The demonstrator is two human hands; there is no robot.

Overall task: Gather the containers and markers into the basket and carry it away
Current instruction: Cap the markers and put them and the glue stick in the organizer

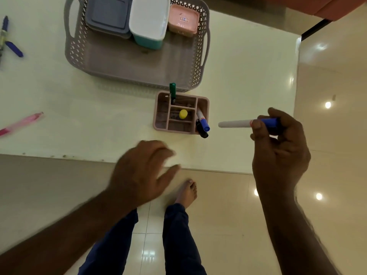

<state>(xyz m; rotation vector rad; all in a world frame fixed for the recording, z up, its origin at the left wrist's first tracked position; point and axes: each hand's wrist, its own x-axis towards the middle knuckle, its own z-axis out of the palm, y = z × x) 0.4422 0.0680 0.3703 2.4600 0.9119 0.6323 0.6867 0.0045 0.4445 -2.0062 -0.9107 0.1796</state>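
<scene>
Nearest: bare forearms reaching in from below, over dark blue trouser legs and one bare foot [187, 190] on glossy beige floor tiles [228, 225] with ceiling lights mirrored in them.

Left hand [143, 171] blurred, palm down, fingers spread and relaxed, grip wide and holding nothing, hovering over the near edge of the tabletop [103, 120]. Right hand [278, 147] raised at the right, grip narrow around a marker [244, 123] with a white barrel and blue cap, pinched at the cap end between thumb and fingers, barrel pointing left towards the organiser.

Tabletop pale cream, smooth, slightly shiny.

Beyond the hands, a small pink compartmented organiser [181, 113], rectangular, plastic: a green marker [172, 92] upright in the far compartment, a yellow round cap [183, 114] in the middle, a blue marker [202, 121] and a black marker [201, 131] leaning out of the right one.

Far left, a pink pen [21, 123] and blue-capped markers [10, 40], lying loose, well apart from the organiser.

Farthest, a grey lattice-walled basket [139, 62] with side handles, just beyond the organiser, holding three lidded containers in a row at its far side: grey container [108, 15], white-lidded teal container [149, 20], pink container [183, 20].
</scene>
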